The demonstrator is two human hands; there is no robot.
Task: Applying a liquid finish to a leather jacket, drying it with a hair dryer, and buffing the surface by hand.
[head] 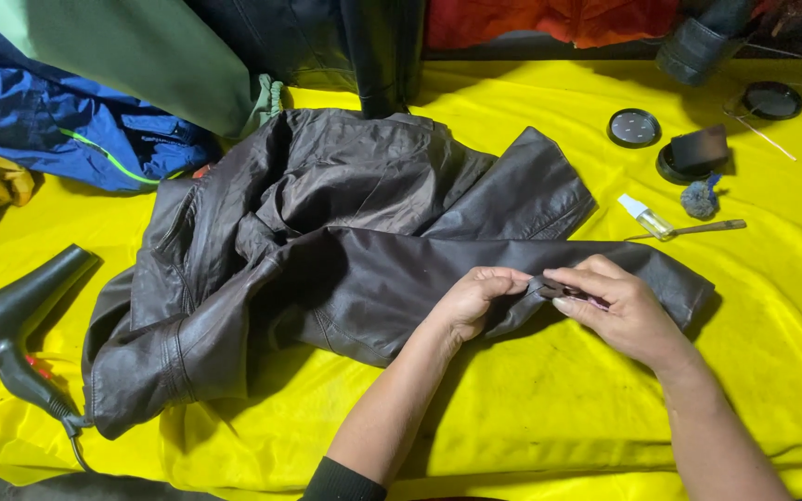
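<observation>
A dark brown leather jacket [327, 232] lies crumpled on a yellow cloth [549, 408], one sleeve [420, 278] stretched out to the right. My left hand [471, 301] pinches the lower edge of that sleeve. My right hand [619, 311] pinches the same edge just to the right, thumb and fingers closed on a small fold or flap of leather between the two hands. The sleeve's cuff end [684, 288] sticks out past my right hand.
A black hair dryer [11, 315] lies at the left. At the back right are a small clear bottle [647, 218], a thin brush [698, 227], a blue-grey tuft [698, 197], round black tins [633, 128] and lids. Blue and green garments [76, 121] lie at the back left.
</observation>
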